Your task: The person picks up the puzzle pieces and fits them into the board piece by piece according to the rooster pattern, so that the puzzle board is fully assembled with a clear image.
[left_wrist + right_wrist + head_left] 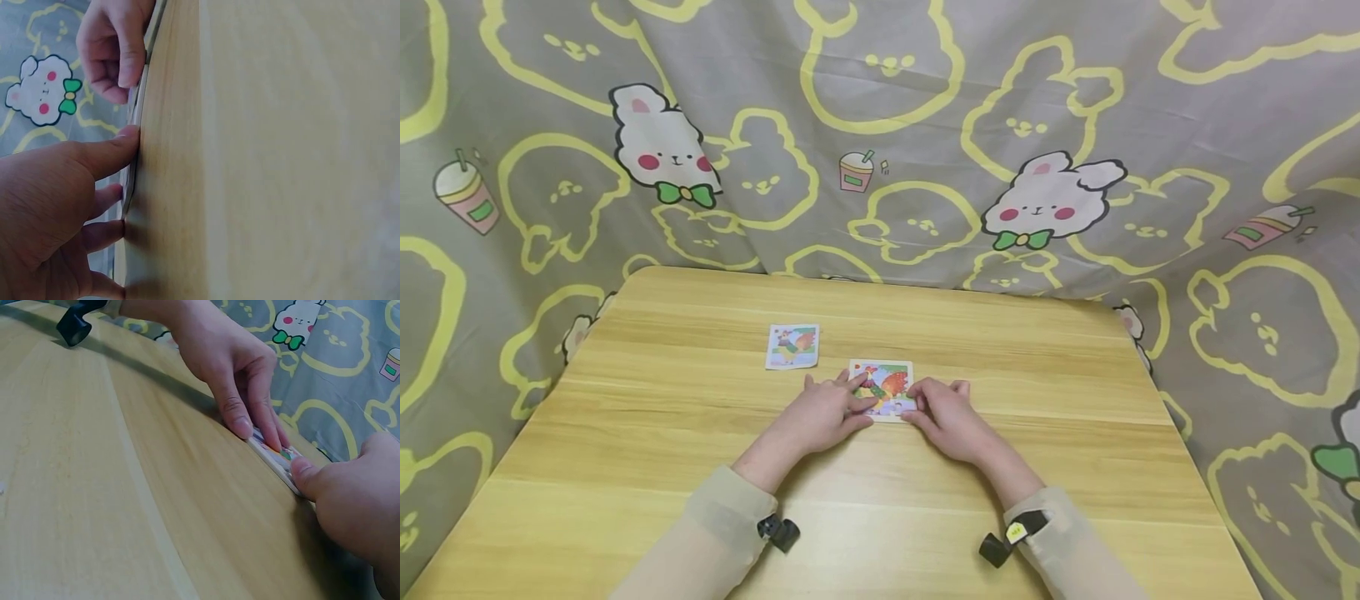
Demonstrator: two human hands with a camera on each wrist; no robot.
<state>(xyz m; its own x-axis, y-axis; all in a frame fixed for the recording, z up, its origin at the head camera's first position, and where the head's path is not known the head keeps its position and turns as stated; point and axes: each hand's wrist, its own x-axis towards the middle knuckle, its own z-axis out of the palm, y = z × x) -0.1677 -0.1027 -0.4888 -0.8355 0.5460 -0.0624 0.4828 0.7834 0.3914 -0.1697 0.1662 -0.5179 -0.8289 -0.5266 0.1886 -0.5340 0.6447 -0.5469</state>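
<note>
A small rooster jigsaw puzzle (891, 383) in a white-edged tray lies flat on the wooden table in the head view. From the left, my left hand (831, 410) reaches over it, fingers extended across the picture and thumb at the near edge. My right hand (949, 417) grips the puzzle's right side, its fingers curled and its thumb by the near right corner. Seen low in the right wrist view, the tray (275, 464) is a thin slab with the thumbs of both hands along its near edge. The palm of my right hand hides what lies under it.
Left of the puzzle and farther back lies a square card (793, 347) with a similar rooster picture. A wooden table (880, 517) spreads around both. Behind and beside it hangs a grey curtain (917, 158) with yellow outlines and rabbit faces. Black cameras (779, 532) sit at both wrists.
</note>
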